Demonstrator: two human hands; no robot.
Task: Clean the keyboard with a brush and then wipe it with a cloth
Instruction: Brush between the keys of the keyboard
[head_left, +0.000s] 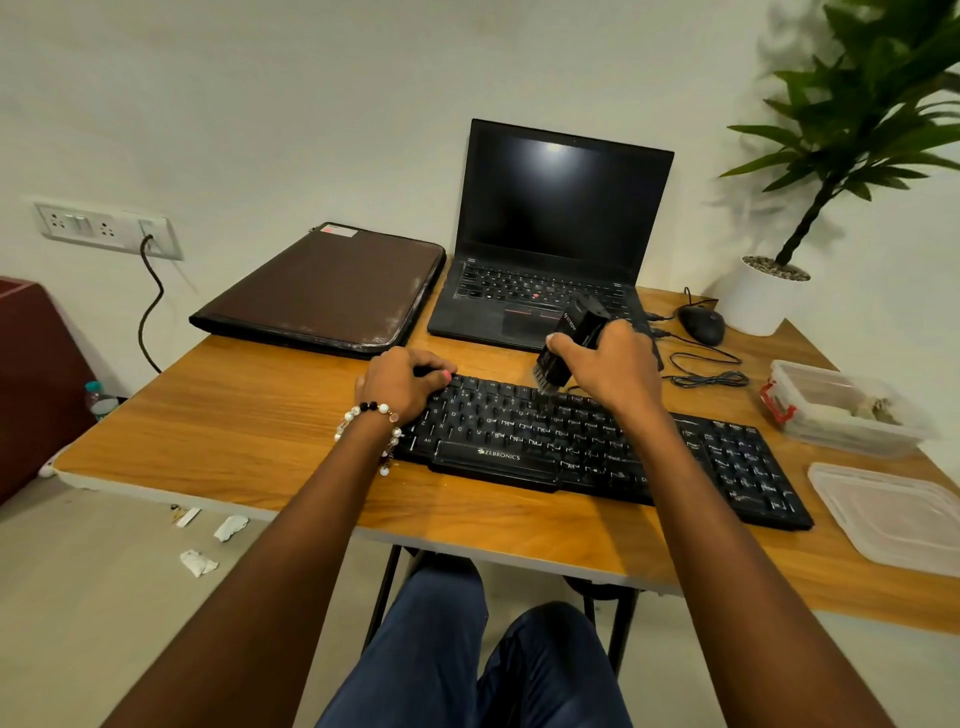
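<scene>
A black Zebronics keyboard (587, 447) lies across the wooden table (249, 415). My right hand (610, 366) grips a black brush (566, 340), its bristles touching the top rows of keys near the keyboard's middle. My left hand (402, 382) grips the keyboard's far left corner, fingers curled over its edge. A beaded bracelet circles the left wrist. No cloth can be made out for certain.
An open black laptop (550, 244) and a brown sleeve (327, 291) lie behind the keyboard. A mouse (701, 322) with its cable, a potted plant (769, 291), a clear plastic box (841, 410) and its lid (893, 514) occupy the right side.
</scene>
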